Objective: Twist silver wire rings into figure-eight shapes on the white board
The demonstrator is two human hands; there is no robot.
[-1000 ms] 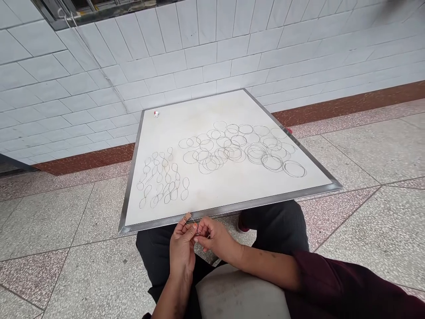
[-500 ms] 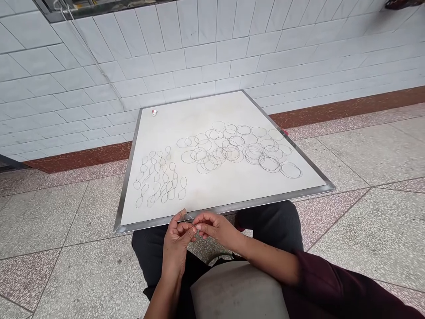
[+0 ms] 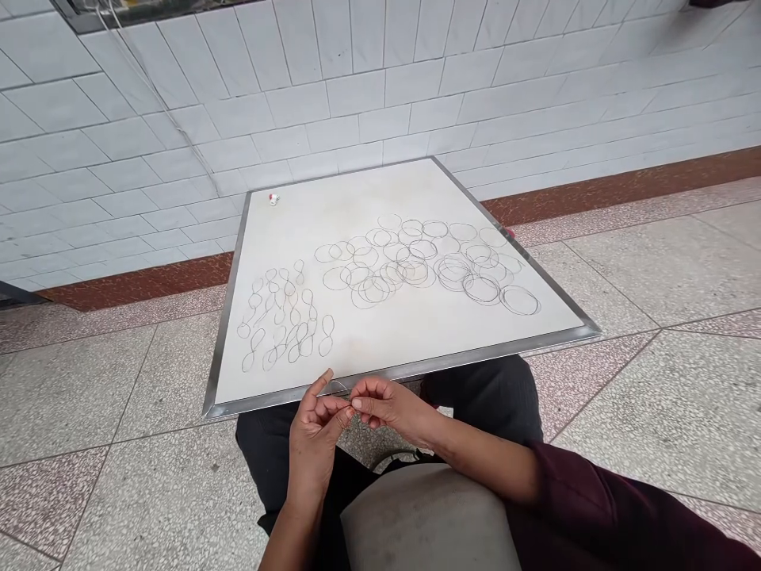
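Just off the near edge of the white table (image 3: 380, 182), my left hand (image 3: 318, 420) and my right hand (image 3: 386, 408) meet fingertip to fingertip. Both pinch one thin wire loop (image 3: 340, 384), whose upper arc shows between them; its lower part is hidden by the fingers. My left index finger points up, apart from the pinch. On the table's left part lie several wires shaped like a figure eight (image 3: 326, 336). Many round wire rings (image 3: 520, 300), partly overlapping, are spread over the middle and right.
A small white and red object (image 3: 273, 200) sits near the table's far left corner. A metal rim (image 3: 404, 372) frames the tabletop. Behind it stands a white tiled wall (image 3: 357, 95) with a hanging cable (image 3: 187, 139). My knees are under the near edge.
My right hand has shifted slightly to the right, and less of the wire loop shows between the hands. The view has moved a little.
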